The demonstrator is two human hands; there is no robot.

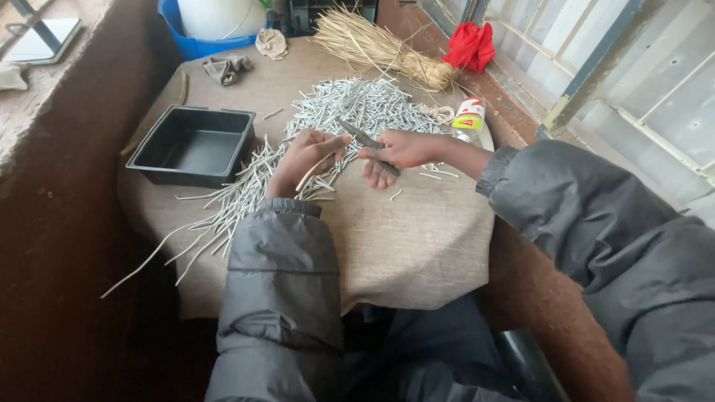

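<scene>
My left hand (304, 158) holds a long pale stick (314, 170) over the cloth-covered round table (402, 238). My right hand (398, 151) grips a dark pair of scissors or cutters (361, 136), whose tip meets the stick near my left fingers. A big heap of short cut pale stick pieces (357, 104) lies just beyond both hands. Longer uncut sticks (223, 208) fan out to the left of my left arm, some hanging past the table edge.
A black rectangular tray (195, 144) sits left of my hands. A bundle of dry straw (380, 46), a red cloth (471, 45), a small bottle (469, 117), a blue basin (190, 41) and crumpled rags (227, 68) ring the table's far side. A window frame runs along the right.
</scene>
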